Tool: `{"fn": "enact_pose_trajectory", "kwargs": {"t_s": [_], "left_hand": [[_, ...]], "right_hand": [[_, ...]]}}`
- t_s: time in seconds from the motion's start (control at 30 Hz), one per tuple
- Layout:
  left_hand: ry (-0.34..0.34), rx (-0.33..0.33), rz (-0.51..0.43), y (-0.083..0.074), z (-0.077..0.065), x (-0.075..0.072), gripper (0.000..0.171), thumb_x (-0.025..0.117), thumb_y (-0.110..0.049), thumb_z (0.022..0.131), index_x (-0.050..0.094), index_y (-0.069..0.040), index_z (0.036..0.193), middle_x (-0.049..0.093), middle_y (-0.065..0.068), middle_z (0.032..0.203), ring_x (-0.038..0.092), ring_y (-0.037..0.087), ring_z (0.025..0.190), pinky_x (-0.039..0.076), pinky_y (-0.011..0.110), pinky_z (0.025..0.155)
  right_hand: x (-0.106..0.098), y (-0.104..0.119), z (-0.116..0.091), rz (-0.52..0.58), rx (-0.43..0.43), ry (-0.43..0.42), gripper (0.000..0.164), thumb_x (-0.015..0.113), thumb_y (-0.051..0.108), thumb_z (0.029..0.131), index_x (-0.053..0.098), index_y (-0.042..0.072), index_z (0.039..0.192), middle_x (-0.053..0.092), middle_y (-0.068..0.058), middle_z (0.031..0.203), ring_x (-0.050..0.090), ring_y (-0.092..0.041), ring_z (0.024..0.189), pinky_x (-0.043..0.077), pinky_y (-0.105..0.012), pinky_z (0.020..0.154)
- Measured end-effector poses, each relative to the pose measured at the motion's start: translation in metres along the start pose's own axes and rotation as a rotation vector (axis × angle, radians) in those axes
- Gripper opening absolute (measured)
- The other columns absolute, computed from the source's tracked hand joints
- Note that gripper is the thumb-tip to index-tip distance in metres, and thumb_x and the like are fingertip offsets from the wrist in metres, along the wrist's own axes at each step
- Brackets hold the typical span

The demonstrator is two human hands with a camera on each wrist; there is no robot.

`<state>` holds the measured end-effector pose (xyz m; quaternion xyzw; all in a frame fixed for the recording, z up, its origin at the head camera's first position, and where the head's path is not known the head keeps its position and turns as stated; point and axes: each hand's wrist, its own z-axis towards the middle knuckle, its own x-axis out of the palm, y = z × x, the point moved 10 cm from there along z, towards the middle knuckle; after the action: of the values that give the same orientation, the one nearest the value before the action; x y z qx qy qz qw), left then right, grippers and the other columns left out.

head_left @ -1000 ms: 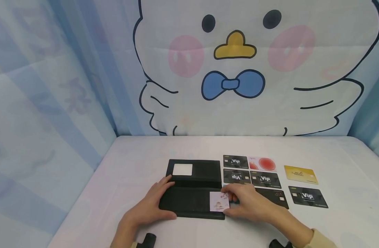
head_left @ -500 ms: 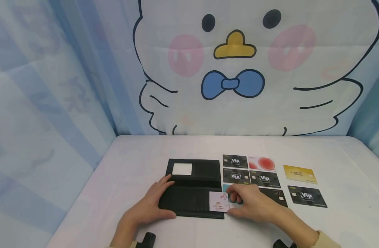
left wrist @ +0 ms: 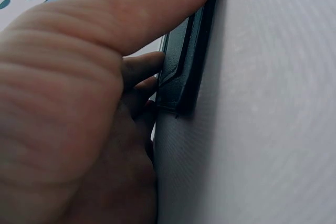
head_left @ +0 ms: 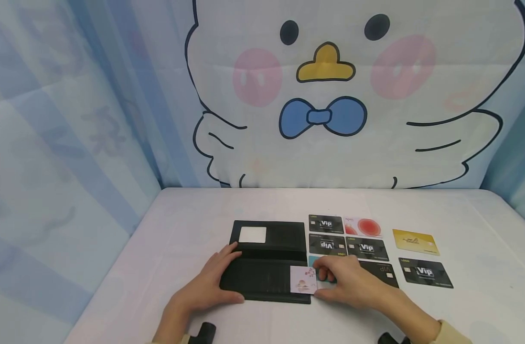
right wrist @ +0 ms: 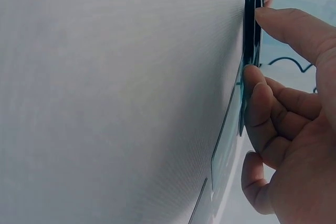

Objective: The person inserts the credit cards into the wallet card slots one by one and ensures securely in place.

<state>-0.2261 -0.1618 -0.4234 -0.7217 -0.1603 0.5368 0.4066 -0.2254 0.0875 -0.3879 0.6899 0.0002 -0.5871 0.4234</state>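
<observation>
A black wallet (head_left: pixel 262 277) lies unfolded on the table. My left hand (head_left: pixel 206 279) rests along its left side, the thumb at the near edge and the fingers on the left edge. In the left wrist view the left hand (left wrist: pixel 68 93) touches the dark wallet corner (left wrist: pixel 173 87). A pale pink card with a floral print (head_left: pixel 303 280) sits at the wallet's lower right, partly jutting past the edge. My right hand (head_left: pixel 348 279) holds that card's right end between thumb and index finger, other fingers curled. In the right wrist view the right hand (right wrist: pixel 294 103) is at the card edge.
Right of the wallet lie several black VIP cards (head_left: pixel 367 249), a pink card with a red circle (head_left: pixel 363 227) and a gold card (head_left: pixel 415 242). A bluish card (head_left: pixel 312 260) is mostly under the right hand. A patterned curtain (head_left: pixel 322 157) stands behind the table.
Compared with one second ago, my right hand has shifted slightly to the right at the pink card's end, showing more of the bluish card. The left hand and wallet stay put.
</observation>
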Motion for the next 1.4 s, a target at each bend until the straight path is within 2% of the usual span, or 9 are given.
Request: {"fn": "enact_pose_trajectory", "kwargs": {"t_s": [0.2, 0.43, 0.7, 1.1, 1.4], "left_hand": [[0.000, 0.005, -0.007, -0.001, -0.001, -0.001, 0.095, 0.089, -0.037, 0.075, 0.041, -0.008, 0.152, 0.018, 0.009, 0.167, 0.008, 0.040, 0.152, 0.005, 0.061, 0.119], [0.002, -0.002, -0.003, -0.001, -0.001, 0.000, 0.096, 0.089, -0.038, 0.075, 0.041, -0.009, 0.153, 0.018, 0.008, 0.167, 0.007, 0.041, 0.151, 0.006, 0.062, 0.118], [-0.001, -0.009, -0.002, 0.000, 0.000, 0.000, 0.096, 0.089, -0.039, 0.075, 0.041, -0.010, 0.153, 0.018, 0.007, 0.167, 0.008, 0.040, 0.152, 0.007, 0.062, 0.118], [-0.003, -0.011, -0.004, 0.000, -0.001, 0.000, 0.096, 0.089, -0.038, 0.075, 0.041, -0.010, 0.153, 0.018, 0.007, 0.167, 0.007, 0.040, 0.151, 0.008, 0.064, 0.118], [-0.004, -0.012, 0.001, 0.000, -0.001, 0.000, 0.096, 0.089, -0.039, 0.075, 0.041, -0.010, 0.153, 0.019, 0.007, 0.167, 0.008, 0.041, 0.151, 0.009, 0.064, 0.117]], "right_hand": [[0.003, 0.003, 0.002, 0.002, -0.004, 0.015, 0.041, 0.086, 0.027, 0.081, 0.067, 0.008, 0.112, 0.055, 0.016, 0.083, 0.052, -0.003, 0.076, 0.044, -0.025, 0.069], [0.005, 0.007, 0.005, -0.030, -0.014, 0.013, 0.040, 0.085, 0.030, 0.081, 0.067, 0.010, 0.111, 0.054, 0.019, 0.081, 0.051, -0.001, 0.076, 0.032, -0.038, 0.077], [0.009, 0.009, 0.009, -0.030, -0.004, 0.025, 0.039, 0.085, 0.030, 0.082, 0.067, 0.011, 0.111, 0.053, 0.018, 0.080, 0.050, -0.002, 0.076, 0.031, -0.043, 0.078], [0.012, 0.013, 0.012, -0.063, -0.011, 0.021, 0.040, 0.085, 0.028, 0.082, 0.068, 0.009, 0.113, 0.051, 0.019, 0.078, 0.048, 0.000, 0.074, 0.029, -0.040, 0.076], [0.014, 0.015, 0.015, -0.063, 0.010, 0.034, 0.043, 0.085, 0.029, 0.081, 0.068, 0.007, 0.115, 0.051, 0.016, 0.077, 0.050, -0.002, 0.074, 0.030, -0.043, 0.078]]}}
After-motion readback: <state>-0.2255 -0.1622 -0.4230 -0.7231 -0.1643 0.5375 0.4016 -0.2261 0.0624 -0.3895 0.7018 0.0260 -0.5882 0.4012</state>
